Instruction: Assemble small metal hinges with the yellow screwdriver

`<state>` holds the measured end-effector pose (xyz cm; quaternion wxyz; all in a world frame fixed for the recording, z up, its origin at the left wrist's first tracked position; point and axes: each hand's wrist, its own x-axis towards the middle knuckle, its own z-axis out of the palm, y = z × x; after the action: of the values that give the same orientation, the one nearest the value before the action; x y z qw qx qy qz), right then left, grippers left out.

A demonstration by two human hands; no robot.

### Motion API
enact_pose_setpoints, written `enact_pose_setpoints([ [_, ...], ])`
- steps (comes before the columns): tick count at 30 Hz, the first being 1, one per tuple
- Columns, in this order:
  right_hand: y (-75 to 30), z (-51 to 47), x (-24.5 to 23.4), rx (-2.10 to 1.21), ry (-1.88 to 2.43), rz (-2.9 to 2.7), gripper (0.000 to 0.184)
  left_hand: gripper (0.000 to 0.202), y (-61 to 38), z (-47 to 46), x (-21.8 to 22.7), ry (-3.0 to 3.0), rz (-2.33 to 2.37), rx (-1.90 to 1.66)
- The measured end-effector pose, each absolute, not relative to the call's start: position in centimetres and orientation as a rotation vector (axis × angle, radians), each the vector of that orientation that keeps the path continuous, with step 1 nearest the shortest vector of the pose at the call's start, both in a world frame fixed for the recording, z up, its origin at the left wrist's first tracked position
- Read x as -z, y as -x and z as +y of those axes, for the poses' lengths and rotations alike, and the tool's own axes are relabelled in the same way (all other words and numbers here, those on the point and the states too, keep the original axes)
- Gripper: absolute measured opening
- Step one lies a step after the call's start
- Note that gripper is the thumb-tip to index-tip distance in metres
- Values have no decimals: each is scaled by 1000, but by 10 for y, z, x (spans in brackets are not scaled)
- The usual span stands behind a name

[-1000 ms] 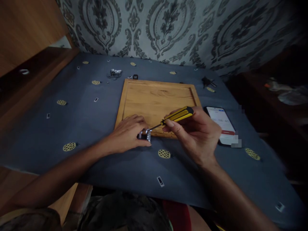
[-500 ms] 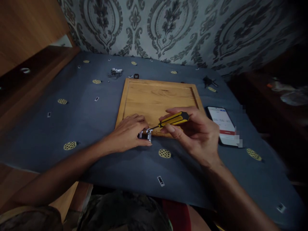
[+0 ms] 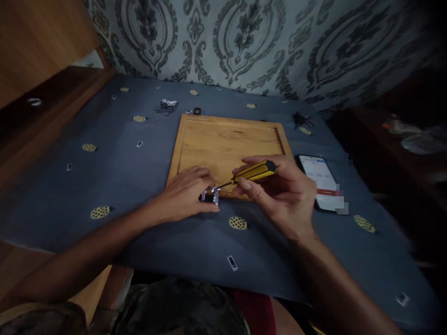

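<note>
Your left hand [image 3: 185, 195] lies low on the table, at the near edge of the flat wooden board with a raised rim [image 3: 226, 139]. Its fingers and thumb are closed on a small shiny metal piece [image 3: 215, 197], pinning it in place. The metal piece sits right at the board's near edge, close to the left corner, and pokes out past your fingertips. You can see only a bit of it, so its shape is hard to tell.

Your right hand [image 3: 281, 195] is wrapped around a screwdriver with a yellow and black handle [image 3: 256, 171]. Your fingers are curled tight on the handle. The thin dark shaft slants down and to the left, and its tip meets the top of the metal piece. Your two hands are close together, with just the shaft between them.

The board lies on a dark blue cloth with little round yellow pictures [image 3: 115, 181]. Just past your right hand, a phone with a lit white screen [image 3: 319, 177] lies flat on the cloth, beside the board's right edge. Far back on the left there is a little heap of silver metal bits [image 3: 166, 106]. Far back on the right lies a small dark bunch of things [image 3: 301, 119], too dim to make out. Behind the table stands a grey wall with big curly shapes [image 3: 244, 42].
</note>
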<state>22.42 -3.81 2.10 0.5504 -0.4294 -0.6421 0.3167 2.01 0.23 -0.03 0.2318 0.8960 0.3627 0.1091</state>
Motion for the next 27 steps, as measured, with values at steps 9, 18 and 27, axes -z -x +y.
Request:
enact_pose_setpoints([
  [9, -218, -33, -17, -879, 1018, -1532, 28, 25, -20, 2, 7, -2444, 978, -377],
  [18, -205, -25, -28, -1028, 1016, -1554, 33, 28, -19, 3, 10, -2458, 963, -416],
  [27, -208, -21, -25, -1032, 976, -1530, 30, 28, -23, 1, -2, -2434, 991, -290],
])
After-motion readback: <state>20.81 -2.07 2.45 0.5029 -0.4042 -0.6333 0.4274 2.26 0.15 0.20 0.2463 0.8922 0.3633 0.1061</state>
